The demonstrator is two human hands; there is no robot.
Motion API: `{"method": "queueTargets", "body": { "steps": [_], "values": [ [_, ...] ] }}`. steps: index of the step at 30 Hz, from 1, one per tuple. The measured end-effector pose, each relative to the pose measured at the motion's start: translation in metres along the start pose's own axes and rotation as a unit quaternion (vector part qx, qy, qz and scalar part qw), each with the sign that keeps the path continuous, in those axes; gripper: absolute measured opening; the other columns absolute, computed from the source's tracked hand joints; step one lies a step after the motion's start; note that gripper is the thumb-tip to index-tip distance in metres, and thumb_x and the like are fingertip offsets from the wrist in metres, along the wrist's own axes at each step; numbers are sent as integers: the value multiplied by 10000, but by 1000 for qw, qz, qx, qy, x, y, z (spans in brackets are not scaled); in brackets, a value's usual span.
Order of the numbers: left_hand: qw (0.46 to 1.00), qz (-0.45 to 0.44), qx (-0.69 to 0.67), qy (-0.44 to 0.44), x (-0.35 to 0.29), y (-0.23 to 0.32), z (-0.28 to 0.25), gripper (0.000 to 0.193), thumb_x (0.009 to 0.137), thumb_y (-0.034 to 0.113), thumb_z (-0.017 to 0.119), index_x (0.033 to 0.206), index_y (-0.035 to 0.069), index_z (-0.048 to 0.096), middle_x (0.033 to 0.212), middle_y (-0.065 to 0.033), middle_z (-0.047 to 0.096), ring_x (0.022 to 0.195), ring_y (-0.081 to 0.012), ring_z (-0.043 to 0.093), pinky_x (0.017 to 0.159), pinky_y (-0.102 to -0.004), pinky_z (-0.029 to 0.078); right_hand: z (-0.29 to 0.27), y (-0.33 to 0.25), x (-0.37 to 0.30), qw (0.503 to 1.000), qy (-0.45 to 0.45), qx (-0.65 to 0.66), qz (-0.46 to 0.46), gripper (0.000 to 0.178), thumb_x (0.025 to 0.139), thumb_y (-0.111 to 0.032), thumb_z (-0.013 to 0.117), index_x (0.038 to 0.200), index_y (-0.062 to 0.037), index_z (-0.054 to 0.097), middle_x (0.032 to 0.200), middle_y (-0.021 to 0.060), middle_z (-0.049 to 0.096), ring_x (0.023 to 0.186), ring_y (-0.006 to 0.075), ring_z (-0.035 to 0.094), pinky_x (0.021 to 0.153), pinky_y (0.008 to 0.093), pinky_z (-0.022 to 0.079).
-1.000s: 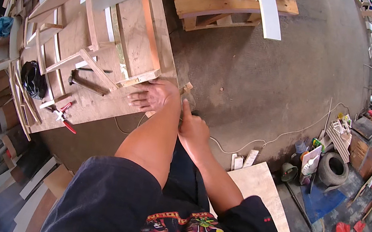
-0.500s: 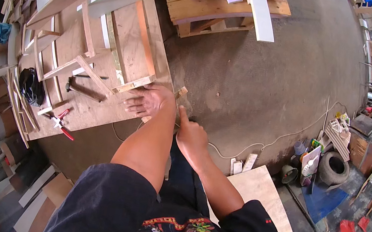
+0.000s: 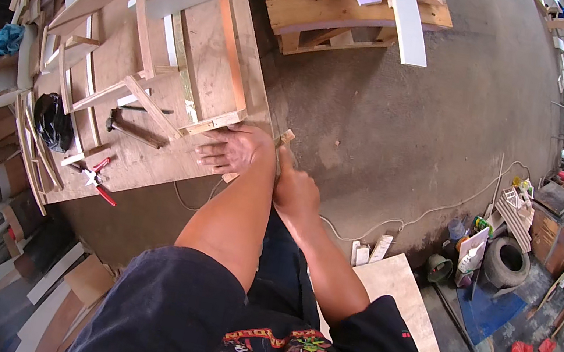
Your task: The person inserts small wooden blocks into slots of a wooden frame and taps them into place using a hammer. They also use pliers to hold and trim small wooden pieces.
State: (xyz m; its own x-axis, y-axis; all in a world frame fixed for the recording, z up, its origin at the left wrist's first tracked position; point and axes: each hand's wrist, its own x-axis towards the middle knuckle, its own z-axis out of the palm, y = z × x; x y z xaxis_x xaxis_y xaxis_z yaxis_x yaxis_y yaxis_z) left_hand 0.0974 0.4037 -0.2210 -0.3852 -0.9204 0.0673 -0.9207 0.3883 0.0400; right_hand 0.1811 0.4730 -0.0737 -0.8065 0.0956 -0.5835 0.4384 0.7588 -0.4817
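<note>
My left hand (image 3: 228,150) lies palm down with fingers spread at the near right corner of a plywood worktop (image 3: 147,179), beside the end of a wooden frame (image 3: 215,122). Just right of my left wrist, the end of a small wooden piece (image 3: 287,136) sticks out; the rest of it is hidden behind my forearm. My right hand (image 3: 296,192) is closed beside that forearm, its index finger pointing up toward the small piece. What it grips, if anything, is hidden.
On the worktop lie a hammer (image 3: 134,130), red-handled pliers (image 3: 99,180) and a black plastic bag (image 3: 52,121). A wooden pallet (image 3: 360,21) with boards stands ahead. A cable (image 3: 432,214) crosses the floor near a plywood sheet (image 3: 408,316). A tyre (image 3: 506,261) sits at right.
My right hand has slid slightly forward, closer to the end of the small wooden piece. My left hand stays flat in its place. The whole view has shifted a little.
</note>
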Motion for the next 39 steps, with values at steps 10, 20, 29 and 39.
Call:
{"method": "queueTargets", "body": {
  "steps": [10,20,29,39],
  "values": [
    [999,-11,-1,-34,1,3,-19,687,991,540,232,1589,204,198,1646,-193,145,1505,-438,140,1171,-603,145,2,1,0,1000,-7,12,25,616,874,-151,566,1471,-149,414,819,268,687,778,453,689,674,559,540],
    [1000,6,-22,-10,2,3,-16,702,977,534,250,1586,187,206,1634,-226,155,1497,-458,146,1168,-605,144,5,3,-13,1000,-15,-19,13,638,882,-137,549,1495,-132,373,806,251,692,748,437,695,668,547,552],
    [999,6,-1,-34,1,5,-22,700,978,493,252,1591,159,194,1633,-240,147,1495,-472,136,1166,-619,135,0,5,-7,999,-35,-30,6,642,890,-93,501,1508,-153,340,834,263,700,760,426,710,659,547,561],
    [999,-6,44,1,5,-1,7,687,986,565,236,1582,223,229,1636,-202,184,1498,-430,185,1156,-607,167,-14,-8,-9,999,-31,-34,-5,577,907,-86,504,1463,-26,364,835,282,693,800,441,704,685,525,568]
  ]
}}
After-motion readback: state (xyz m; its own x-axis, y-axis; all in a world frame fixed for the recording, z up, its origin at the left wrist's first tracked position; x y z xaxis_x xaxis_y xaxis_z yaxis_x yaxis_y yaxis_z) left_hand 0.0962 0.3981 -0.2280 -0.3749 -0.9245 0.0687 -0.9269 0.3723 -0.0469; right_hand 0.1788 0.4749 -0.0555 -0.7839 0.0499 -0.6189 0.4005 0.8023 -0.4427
